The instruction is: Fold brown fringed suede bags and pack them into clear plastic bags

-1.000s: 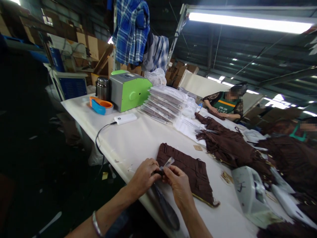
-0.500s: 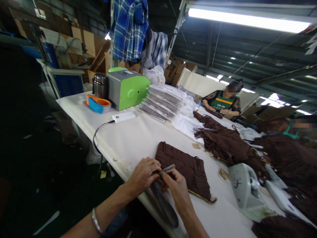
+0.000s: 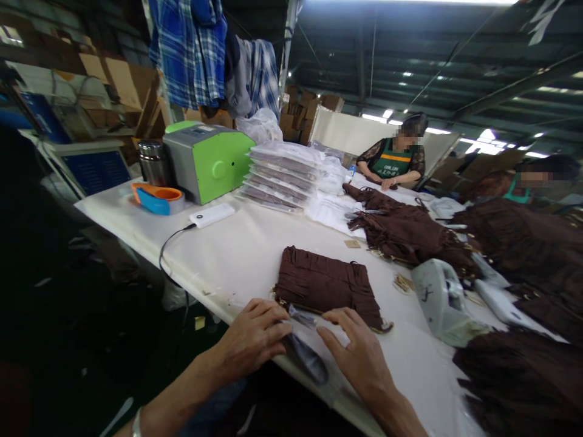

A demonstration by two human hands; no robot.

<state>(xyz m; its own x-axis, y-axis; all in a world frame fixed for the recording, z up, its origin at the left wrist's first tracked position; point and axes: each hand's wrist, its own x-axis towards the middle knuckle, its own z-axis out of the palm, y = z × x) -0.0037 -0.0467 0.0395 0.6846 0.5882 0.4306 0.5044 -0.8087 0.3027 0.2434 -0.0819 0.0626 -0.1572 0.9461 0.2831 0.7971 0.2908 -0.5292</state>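
A folded brown fabric piece [image 3: 325, 282], pleated and with a gold-coloured edge, lies on the white table in front of my hands. Between my hands is a long dark item [image 3: 307, 358], blurred and glossy as if wrapped in clear plastic; its kind is unclear. My left hand [image 3: 257, 334] rests at the table's near edge beside its upper end, fingers extended and apart from the thumb. On the other side, my right hand [image 3: 359, 352] hovers or rests by it, thumb and fingers spread with nothing between them.
A green-and-grey machine [image 3: 209, 161], a steel flask [image 3: 153, 162], a tape dispenser [image 3: 159, 199] and a white power bank [image 3: 212, 215] stand at the left. Bagged garments [image 3: 282, 176] are stacked behind. Right are a pale dispenser [image 3: 439, 300] and brown fabric [image 3: 410, 230]. A co-worker [image 3: 394, 155] stands opposite.
My hands were together, pinching at the dark item's upper end; now they have moved apart and the fingers have opened. The item lies lower between them. The view has shifted slightly.
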